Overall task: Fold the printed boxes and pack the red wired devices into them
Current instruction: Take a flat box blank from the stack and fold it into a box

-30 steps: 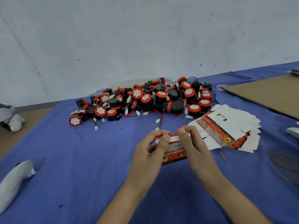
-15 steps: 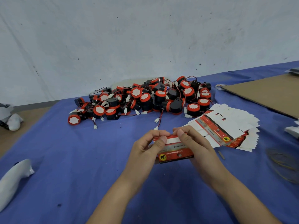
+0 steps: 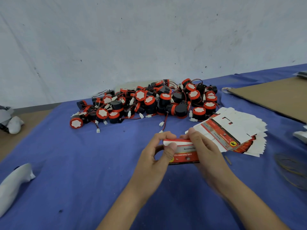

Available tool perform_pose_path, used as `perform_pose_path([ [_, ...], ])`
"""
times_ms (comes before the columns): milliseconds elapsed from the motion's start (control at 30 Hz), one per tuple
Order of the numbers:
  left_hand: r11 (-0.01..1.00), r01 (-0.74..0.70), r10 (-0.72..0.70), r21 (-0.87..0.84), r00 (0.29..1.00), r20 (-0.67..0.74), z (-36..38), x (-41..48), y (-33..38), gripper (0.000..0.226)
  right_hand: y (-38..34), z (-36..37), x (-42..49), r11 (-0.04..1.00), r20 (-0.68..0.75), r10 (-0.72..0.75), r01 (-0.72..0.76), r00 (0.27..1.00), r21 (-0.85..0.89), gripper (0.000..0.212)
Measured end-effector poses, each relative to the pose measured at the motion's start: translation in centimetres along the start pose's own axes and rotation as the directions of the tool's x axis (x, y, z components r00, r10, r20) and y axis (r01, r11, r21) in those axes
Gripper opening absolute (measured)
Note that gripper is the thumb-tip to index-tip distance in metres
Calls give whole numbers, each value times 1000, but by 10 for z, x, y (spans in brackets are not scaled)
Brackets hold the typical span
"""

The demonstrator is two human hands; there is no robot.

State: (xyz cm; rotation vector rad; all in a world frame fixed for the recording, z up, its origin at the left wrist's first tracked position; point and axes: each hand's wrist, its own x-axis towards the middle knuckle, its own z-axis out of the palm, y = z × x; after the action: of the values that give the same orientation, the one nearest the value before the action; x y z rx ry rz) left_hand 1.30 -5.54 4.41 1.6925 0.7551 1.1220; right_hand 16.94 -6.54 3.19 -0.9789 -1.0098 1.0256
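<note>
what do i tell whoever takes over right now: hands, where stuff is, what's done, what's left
Left hand: pinches the left end of a printed box.
Right hand: grips the box's right end.
The box is held just over the blue cloth, partly folded, with nothing in it that shows.
Red wired devices: a loose pile behind the hands, near the wall.
Flat boxes: a fanned stack right of the hands.
Done: no packed box in view.
Left: finish this fold, put a device in, close it, then repeat for the rest.

Blue-clothed table [image 3: 83,163] with heaped red wired devices [image 3: 149,103], fanned flat printed boxes [image 3: 239,127], cardboard sheet [image 3: 274,95]
</note>
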Motion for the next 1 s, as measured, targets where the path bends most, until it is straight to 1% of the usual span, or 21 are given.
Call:
perform_pose_path([
  [67,1000,-29,29,8,1000,2,2,0,-1,23,-1,0,1,997,-10,37,-37,999,71,39],
  [133,999,-35,35,5,999,-21,5,1,-1,21,-2,1,2,991,-10,67,-65,998,115,37],
  [267,998,25,-28,-63,999,-47,4,4,-1,15,1,-2,2,984,-9,94,-92,996,153,25],
  [400,994,73,-77,-79,996,-48,3,6,-2,14,2,-5,3,981,-10,129,-126,992,146,20],
  [533,988,106,-112,-113,993,-39,3,7,-1,20,3,-6,3,983,-14,137,-135,990,121,31],
  [633,977,127,-142,-173,987,-79,4,8,0,15,0,-3,-2,991,-4,85,-84,996,100,27],
  [700,950,172,-213,-261,967,-137,5,10,2,13,-3,3,-5,997,1,44,-44,999,65,24],
  [767,914,230,-299,-334,939,-172,7,14,2,12,-3,10,-5,999,-27,-18,17,999,-31,22],
  [833,887,274,-364,-371,910,-198,10,16,1,11,1,18,-4,988,-70,-105,96,992,-125,20],
  [900,901,276,-366,-334,897,-246,16,18,0,13,3,26,-3,978,-87,-164,150,983,-145,19],
  [1000,958,209,-266,-195,903,-338,21,20,-3,13,4,35,-1,987,-108,-145,136,983,-87,19],
])
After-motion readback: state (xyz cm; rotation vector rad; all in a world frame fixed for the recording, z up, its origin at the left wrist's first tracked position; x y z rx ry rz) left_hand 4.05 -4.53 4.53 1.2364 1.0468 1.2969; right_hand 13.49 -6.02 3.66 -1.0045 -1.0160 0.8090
